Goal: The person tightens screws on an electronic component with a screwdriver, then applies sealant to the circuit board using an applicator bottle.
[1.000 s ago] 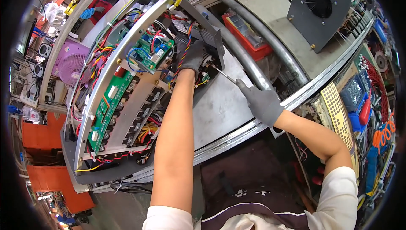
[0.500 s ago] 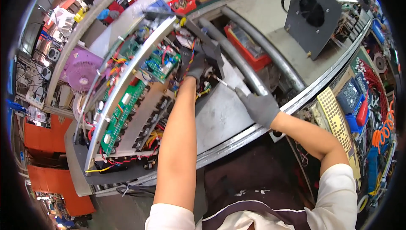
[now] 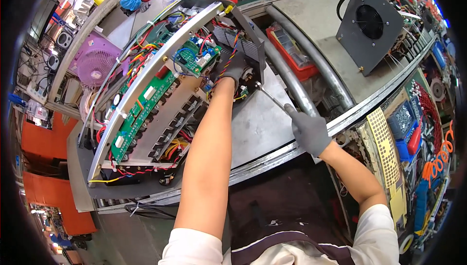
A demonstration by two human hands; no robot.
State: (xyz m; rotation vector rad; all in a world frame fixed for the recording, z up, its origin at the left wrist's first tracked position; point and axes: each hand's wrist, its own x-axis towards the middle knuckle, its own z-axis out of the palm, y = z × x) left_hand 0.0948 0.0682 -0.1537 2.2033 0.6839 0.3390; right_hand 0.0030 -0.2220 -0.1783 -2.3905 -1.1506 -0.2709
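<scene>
Screwdriver (image 3: 272, 100) in the gloved right hand (image 3: 310, 131) — fist closed round its handle — runs from four o'clock up to ten o'clock, tip aimed at the dark end panel (image 3: 250, 53) of the opened chassis (image 3: 160, 114) on the bench (image 3: 262, 128). Left hand (image 3: 234, 66), gloved, fingers curled against that panel, sits just past the tip and nearer the work.

Bare bench plate (image 3: 258, 128) open; wiring (image 3: 228, 63) (dense) crowds chassis (image 3: 146, 114).

Head camera looks steeply down, fairly close, over the workbench (image 3: 272, 133).
</scene>
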